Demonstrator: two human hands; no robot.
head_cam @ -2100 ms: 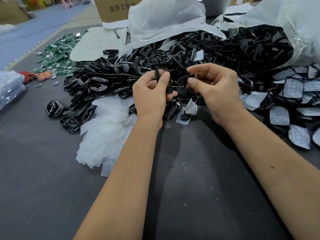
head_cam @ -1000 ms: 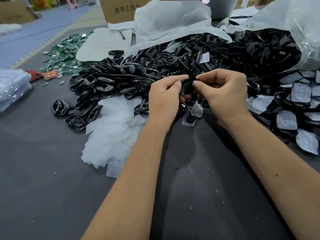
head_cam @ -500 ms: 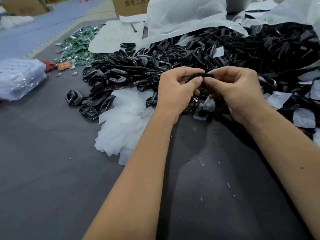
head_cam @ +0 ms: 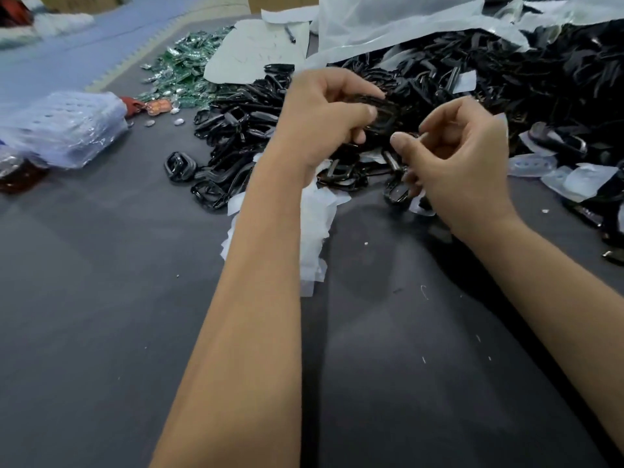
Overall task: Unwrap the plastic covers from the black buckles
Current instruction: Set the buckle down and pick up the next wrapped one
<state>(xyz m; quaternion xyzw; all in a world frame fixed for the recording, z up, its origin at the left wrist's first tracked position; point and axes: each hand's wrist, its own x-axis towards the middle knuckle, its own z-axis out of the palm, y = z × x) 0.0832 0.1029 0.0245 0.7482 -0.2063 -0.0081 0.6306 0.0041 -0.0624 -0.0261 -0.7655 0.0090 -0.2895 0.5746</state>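
The table had a dark grey matt cover that looked like cloth or felt, with small white specks on it. The black buckles in the heap were glossy and smooth, and light shone on their edges. The plastic covers lying loose were thin, whitish and half clear. The big bag over the heap was milky plastic film, wrinkled. A bundle at the left was wrapped in clear shiny plastic.
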